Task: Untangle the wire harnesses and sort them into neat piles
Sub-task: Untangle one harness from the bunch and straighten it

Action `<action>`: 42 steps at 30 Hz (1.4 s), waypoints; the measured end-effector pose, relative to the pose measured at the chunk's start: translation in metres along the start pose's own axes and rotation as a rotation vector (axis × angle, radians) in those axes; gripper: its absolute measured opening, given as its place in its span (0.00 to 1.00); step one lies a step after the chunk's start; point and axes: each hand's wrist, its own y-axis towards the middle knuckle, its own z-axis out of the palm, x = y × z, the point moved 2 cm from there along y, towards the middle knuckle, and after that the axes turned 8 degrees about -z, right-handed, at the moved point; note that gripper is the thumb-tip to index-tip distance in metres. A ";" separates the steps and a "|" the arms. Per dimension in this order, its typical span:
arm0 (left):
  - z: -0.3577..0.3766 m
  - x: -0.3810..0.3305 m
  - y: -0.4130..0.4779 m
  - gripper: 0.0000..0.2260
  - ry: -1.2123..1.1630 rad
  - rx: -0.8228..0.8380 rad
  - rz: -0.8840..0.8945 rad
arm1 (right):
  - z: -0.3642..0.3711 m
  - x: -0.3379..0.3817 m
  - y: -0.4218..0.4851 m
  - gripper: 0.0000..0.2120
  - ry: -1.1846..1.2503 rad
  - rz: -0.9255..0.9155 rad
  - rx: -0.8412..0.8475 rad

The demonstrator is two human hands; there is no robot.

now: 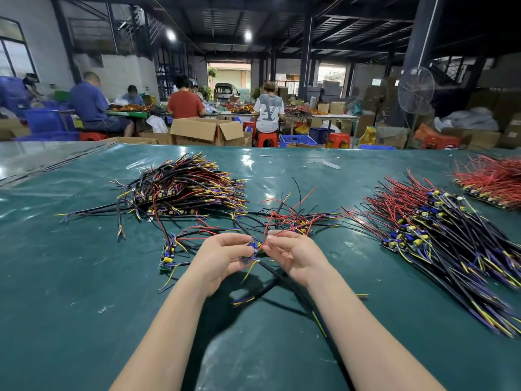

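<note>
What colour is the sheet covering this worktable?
The sheet is dark teal green and glossy, seen best in the head view.

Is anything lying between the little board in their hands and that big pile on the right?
Only bare mat lies between the board and the right pile. But its red wires seem to run into the loose tangle just behind, which may hold it back.

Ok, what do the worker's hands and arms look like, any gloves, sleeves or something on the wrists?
The left hand and right hand are bare, with no gloves. The left forearm and right forearm are bare too, down to the bottom edge of the picture; no sleeve shows. No watch, band or ring is visible on either.
</note>
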 end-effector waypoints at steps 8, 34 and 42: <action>-0.001 0.003 0.004 0.09 -0.051 -0.057 0.065 | 0.008 -0.012 -0.003 0.09 -0.135 0.032 0.021; 0.012 0.005 0.001 0.09 0.289 -0.041 0.018 | 0.002 0.006 -0.002 0.10 -0.177 -0.072 0.037; 0.007 -0.001 -0.005 0.10 0.535 0.055 0.024 | 0.001 0.007 -0.005 0.12 -0.344 0.048 0.095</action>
